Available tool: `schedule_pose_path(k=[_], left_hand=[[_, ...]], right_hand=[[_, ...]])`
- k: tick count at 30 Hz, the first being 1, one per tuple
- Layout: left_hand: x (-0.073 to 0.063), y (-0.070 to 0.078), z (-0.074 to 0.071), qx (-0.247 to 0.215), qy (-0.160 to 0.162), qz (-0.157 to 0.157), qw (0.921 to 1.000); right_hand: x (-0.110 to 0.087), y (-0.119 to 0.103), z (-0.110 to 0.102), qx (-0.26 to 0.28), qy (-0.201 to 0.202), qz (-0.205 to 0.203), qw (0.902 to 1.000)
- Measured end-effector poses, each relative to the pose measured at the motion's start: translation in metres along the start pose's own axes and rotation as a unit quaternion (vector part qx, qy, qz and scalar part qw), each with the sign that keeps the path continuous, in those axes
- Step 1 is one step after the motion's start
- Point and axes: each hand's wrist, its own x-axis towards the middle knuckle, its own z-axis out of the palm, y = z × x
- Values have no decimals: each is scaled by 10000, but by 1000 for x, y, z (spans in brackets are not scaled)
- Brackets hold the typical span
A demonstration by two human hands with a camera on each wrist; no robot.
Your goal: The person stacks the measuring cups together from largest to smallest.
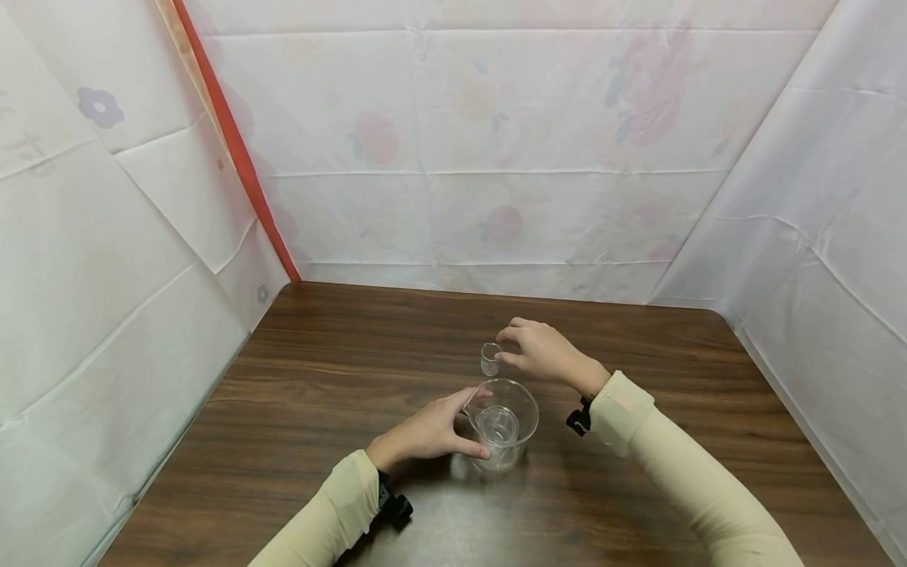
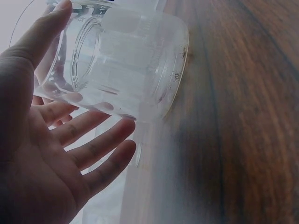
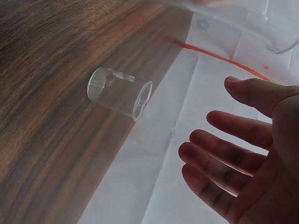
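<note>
A large clear glass beaker stands upright on the table, with a smaller glass vessel nested inside it. My left hand holds the large beaker from the left, thumb on the near side and fingers behind. In the left wrist view the thumb and fingertips lie along the beaker's wall. Just beyond it a tiny clear beaker stands on the wood. My right hand is beside the tiny beaker, its fingers loosely bent. The right wrist view shows a gap between that hand and the tiny beaker.
The dark wooden table carries the glassware. White printed cloth hangs behind the table and along both sides, with a red strip at the back left corner.
</note>
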Motion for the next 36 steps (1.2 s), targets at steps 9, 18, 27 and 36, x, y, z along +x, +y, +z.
schedule_pose_path(k=[9,18,27,36], left_hand=[[0,1,0,16,39,-38,10000],[0,1,0,-29,-12,-97,9999],[0,0,-1,-49,14,-46,10000],[-1,0,0,12,-2,-56,10000]], right_hand=[[5,6,9,19,22,124,9999],[8,12,18,63,10,281,9996],[12,16,20,26,40,425,9991],[18,20,28,149,-14,656,9977]])
